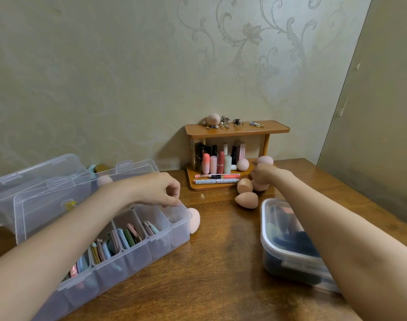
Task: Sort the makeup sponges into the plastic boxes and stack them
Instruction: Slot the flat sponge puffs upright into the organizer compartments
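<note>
A clear divided box lies open at the left, with flat coloured puffs standing in its middle compartments. My left hand hovers over its far end compartment, fingers curled downward, nothing visible in them. One pink egg sponge rests against that box's right end. My right hand reaches to the foot of the wooden shelf and grips a pink sponge. Two more egg sponges lie on the table just left of it. Other sponges sit on the shelf base.
The small wooden shelf holds lipsticks, brushes, jewellery and a sponge on top. A second clear box stands open behind the first, with a sponge behind it. A lidded container of dark items sits under my right forearm.
</note>
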Demonstrator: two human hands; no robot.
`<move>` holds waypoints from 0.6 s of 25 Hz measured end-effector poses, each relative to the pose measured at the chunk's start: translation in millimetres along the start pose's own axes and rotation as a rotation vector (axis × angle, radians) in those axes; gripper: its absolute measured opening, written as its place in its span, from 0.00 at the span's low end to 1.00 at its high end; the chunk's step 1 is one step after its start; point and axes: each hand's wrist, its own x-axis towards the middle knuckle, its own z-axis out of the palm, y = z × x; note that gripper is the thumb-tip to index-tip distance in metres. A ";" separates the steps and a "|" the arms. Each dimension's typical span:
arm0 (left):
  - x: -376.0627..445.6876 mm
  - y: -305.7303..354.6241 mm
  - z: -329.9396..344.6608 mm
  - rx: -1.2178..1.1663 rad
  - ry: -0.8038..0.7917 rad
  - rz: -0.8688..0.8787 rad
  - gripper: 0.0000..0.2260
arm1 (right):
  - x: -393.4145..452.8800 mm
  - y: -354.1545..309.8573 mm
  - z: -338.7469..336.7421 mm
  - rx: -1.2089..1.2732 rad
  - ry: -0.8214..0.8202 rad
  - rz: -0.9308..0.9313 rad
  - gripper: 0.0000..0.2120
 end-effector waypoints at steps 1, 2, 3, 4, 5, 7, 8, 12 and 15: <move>0.0 -0.6 0.1 -0.005 -0.001 0.000 0.06 | 0.4 -0.9 0.7 0.002 0.007 0.007 0.25; -0.2 -1.0 0.2 -0.010 0.001 0.002 0.06 | 0.0 -2.4 -0.2 -0.013 0.015 0.013 0.25; -0.4 -1.0 0.8 -0.013 0.003 0.006 0.06 | -1.9 -3.4 -2.5 -0.036 0.026 0.008 0.25; -1.0 -0.5 1.3 -0.015 0.008 0.008 0.06 | -6.5 -4.1 -5.7 -0.071 0.054 -0.004 0.24; -1.8 0.1 1.7 -0.015 0.015 0.010 0.07 | -9.9 -4.5 -7.2 -0.114 0.099 -0.025 0.22; -3.5 1.9 3.4 -0.005 0.031 0.009 0.07 | -17.8 -2.3 -8.5 -0.175 0.229 -0.083 0.16; -4.7 2.5 4.6 0.008 0.042 0.007 0.07 | -22.0 -1.2 -7.9 -0.153 0.290 -0.102 0.13; -16.2 6.2 8.4 0.086 0.137 0.013 0.05 | -47.9 -0.4 -22.3 0.094 0.529 -0.119 0.15; -39.3 3.9 4.6 -0.009 0.295 0.011 0.05 | -82.4 -17.6 -48.7 0.246 0.757 -0.274 0.11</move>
